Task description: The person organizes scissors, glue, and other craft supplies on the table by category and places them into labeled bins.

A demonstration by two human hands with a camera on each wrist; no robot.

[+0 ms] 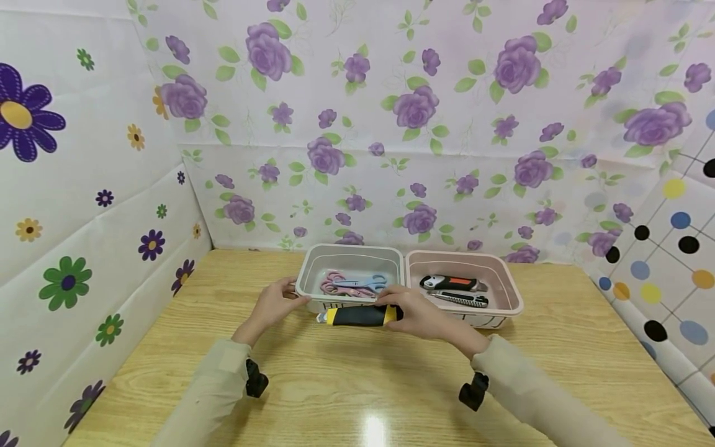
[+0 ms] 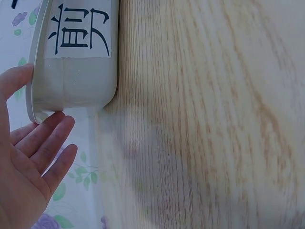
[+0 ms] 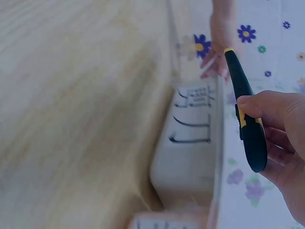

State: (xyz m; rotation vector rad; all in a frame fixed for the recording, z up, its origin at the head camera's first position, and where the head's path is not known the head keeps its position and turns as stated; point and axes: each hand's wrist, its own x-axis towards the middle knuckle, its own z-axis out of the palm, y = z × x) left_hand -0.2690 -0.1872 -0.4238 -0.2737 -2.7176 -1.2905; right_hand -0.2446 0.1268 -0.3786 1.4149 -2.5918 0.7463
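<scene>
My right hand (image 1: 416, 312) pinches a black and yellow utility knife (image 1: 360, 316) near one end. The knife lies crosswise in front of the grey bin (image 1: 357, 250), its metal tip toward the left. In the right wrist view, thumb and fingers hold the knife (image 3: 246, 114) above the bin's rim. My left hand (image 1: 275, 309) holds the grey bin's front left corner; in the left wrist view its thumb is on the long rim and fingers touch the short end. Inside the grey bin lie pink scissors (image 1: 333, 287) and blue scissors (image 1: 375, 284).
Against the grey bin's right side stands a pink bin (image 1: 511, 288). It holds a black and orange utility knife (image 1: 455, 283) and a black snap-off cutter (image 1: 462, 299). Labels with black characters (image 2: 78, 31) mark the bin fronts. Floral sheets (image 1: 363, 124) rise behind the wooden table (image 1: 329, 385).
</scene>
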